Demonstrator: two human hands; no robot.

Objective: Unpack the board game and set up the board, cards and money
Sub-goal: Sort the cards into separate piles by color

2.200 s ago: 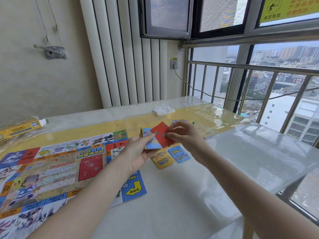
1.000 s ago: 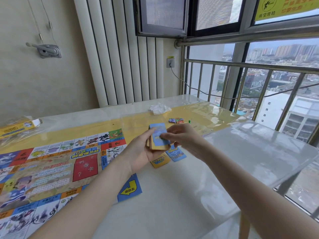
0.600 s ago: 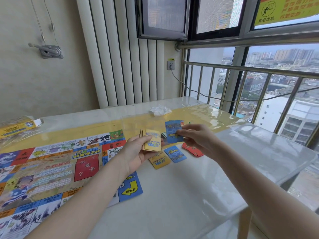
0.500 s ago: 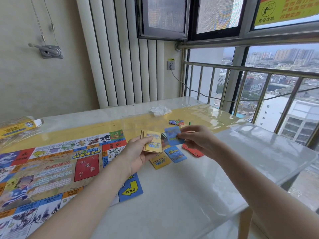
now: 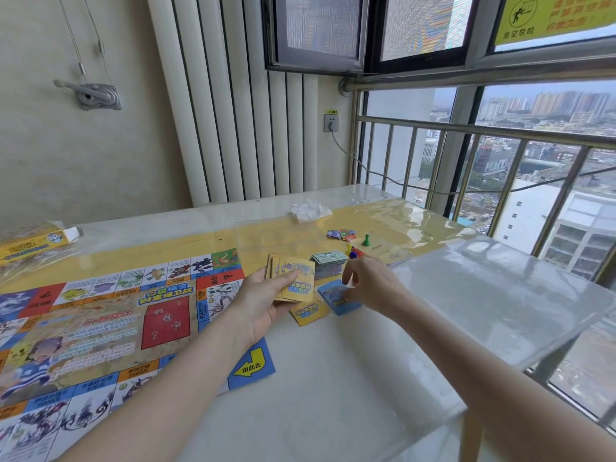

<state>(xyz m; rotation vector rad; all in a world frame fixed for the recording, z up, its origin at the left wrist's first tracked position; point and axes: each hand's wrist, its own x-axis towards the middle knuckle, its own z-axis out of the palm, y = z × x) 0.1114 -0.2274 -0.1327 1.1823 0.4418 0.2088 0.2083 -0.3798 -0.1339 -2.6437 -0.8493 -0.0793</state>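
A fanned stack of yellow-backed cards (image 5: 295, 278) is gripped by the left hand (image 5: 263, 300), the thumb laid across the top card and the fingers curled beneath, and it is held above the table near the right edge of the board. Just to its right, a blue card (image 5: 335, 298) lies face up on the table, and the right hand (image 5: 370, 285) is lowered over it with the fingers bent down onto its far edge; whether the card is pinched or merely touched cannot be told. A single yellow card (image 5: 308, 313) lies flat on the table beside the blue one, partly under the held stack. Behind the two hands a stack of paper money (image 5: 328, 263) is set on the table, and beyond it small pawns are seen: a green pawn (image 5: 366, 240) standing upright, and blue and red ones (image 5: 354, 253) close to the right hand's fingers. The game board (image 5: 100, 325) is spread open on the left part of the white table (image 5: 350, 378), with a red rectangle near its centre and a blue arrow square at its near corner. The yellow game box (image 5: 33, 243) is seen at the far left, and a crumpled white wrapper (image 5: 310, 210) lies at the far side of the table.
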